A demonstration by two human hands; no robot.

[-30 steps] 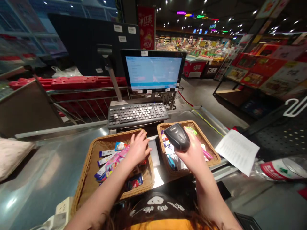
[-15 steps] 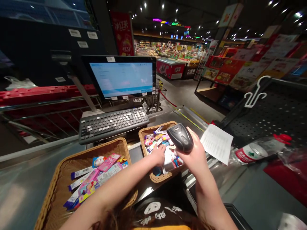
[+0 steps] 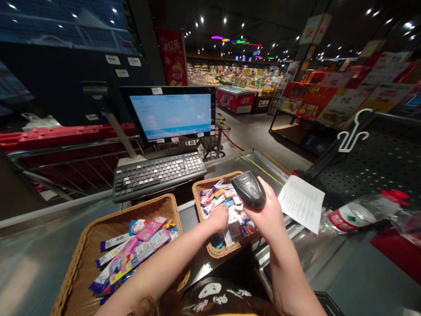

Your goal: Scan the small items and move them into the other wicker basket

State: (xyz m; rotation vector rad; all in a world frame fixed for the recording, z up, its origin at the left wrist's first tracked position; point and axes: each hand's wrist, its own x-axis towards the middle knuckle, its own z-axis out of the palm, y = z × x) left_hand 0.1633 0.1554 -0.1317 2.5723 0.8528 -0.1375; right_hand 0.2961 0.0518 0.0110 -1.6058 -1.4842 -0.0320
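In the head view, a tan wicker basket (image 3: 217, 253) with a braided rim holds glossy, crinkled packets (image 3: 234, 213). Above its right side, the right hand (image 3: 269, 211) has its fingers wrapped around a smooth, rounded black scanner (image 3: 249, 189). From the basket's lower left the left hand (image 3: 219, 217) reaches in, fingers bent among the packets; whether they grip one cannot be told. Left of that basket, a larger wicker tray (image 3: 80, 263) holds flat, shiny sachets (image 3: 140, 250), pink and purple-ended; to its right lies a thin printed sheet (image 3: 301, 202).
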